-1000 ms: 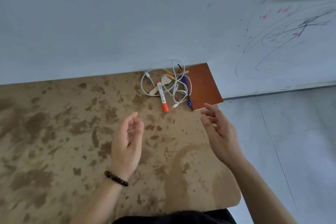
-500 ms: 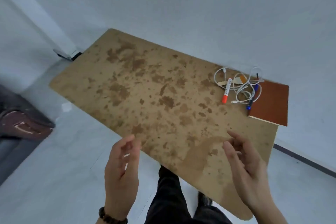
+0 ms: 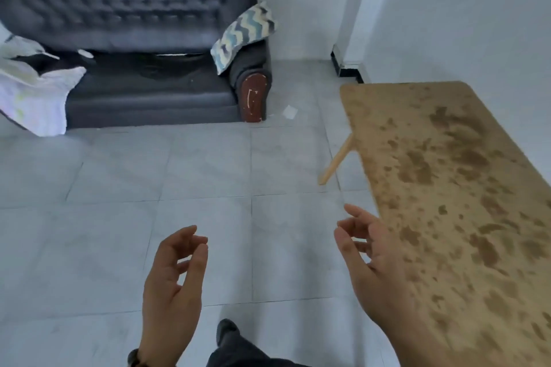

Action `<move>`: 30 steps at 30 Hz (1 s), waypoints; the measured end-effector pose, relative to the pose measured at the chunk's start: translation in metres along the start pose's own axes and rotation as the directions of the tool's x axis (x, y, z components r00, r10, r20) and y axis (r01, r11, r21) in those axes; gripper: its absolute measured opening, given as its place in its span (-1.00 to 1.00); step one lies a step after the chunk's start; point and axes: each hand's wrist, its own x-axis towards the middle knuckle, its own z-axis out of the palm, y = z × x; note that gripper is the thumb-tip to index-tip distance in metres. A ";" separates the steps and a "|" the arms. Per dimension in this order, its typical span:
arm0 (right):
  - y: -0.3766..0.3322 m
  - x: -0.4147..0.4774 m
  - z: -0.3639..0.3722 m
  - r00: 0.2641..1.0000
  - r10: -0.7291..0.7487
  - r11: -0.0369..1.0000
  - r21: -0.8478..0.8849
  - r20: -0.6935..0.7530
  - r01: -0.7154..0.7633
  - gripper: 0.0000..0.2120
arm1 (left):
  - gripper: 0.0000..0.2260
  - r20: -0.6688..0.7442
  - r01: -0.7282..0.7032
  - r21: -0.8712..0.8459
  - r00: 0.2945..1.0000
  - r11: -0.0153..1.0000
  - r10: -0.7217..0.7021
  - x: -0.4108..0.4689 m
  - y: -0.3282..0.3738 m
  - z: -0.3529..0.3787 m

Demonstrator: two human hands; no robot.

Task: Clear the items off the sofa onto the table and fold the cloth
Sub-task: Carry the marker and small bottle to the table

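Note:
A dark grey sofa (image 3: 143, 89) stands against the far wall at the upper left. A crumpled white cloth (image 3: 32, 92) hangs over its left end and down the front. A cushion with blue and cream zigzags (image 3: 243, 34) leans on the sofa's right armrest. The brown speckled table (image 3: 465, 188) runs along the right side. My left hand (image 3: 173, 283) and my right hand (image 3: 375, 262) hover low in front of me, both with fingers loosely apart and nothing in them. My right hand is beside the table's near edge.
Grey floor tiles (image 3: 208, 173) stretch between me and the sofa. A small white scrap (image 3: 289, 112) lies on the floor near the sofa's right armrest. One slanted wooden table leg (image 3: 335, 161) shows under the table's left edge. My dark shoe (image 3: 228, 331) is at the bottom.
The view has swung left from the table to the sofa. The markers, cable and brown notebook on the table have left the frame. Both hands stay bare and apart.

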 end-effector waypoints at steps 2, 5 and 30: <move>-0.015 0.022 0.057 0.997 -0.014 1.000 -0.020 0.079 0.015 -0.69 | -0.74 -0.080 0.049 -0.011 0.996 0.999 -0.050 0.027 -0.017 -0.038; -0.028 0.055 0.134 0.979 -0.022 0.998 -0.046 0.203 0.032 -0.68 | -0.72 -0.164 0.107 -0.026 0.980 0.994 -0.110 0.070 -0.036 -0.086; -0.154 0.528 0.535 0.866 -0.086 0.984 -0.093 0.493 0.151 -0.60 | -0.74 -0.374 0.152 0.016 0.917 0.988 -0.135 0.629 -0.029 -0.183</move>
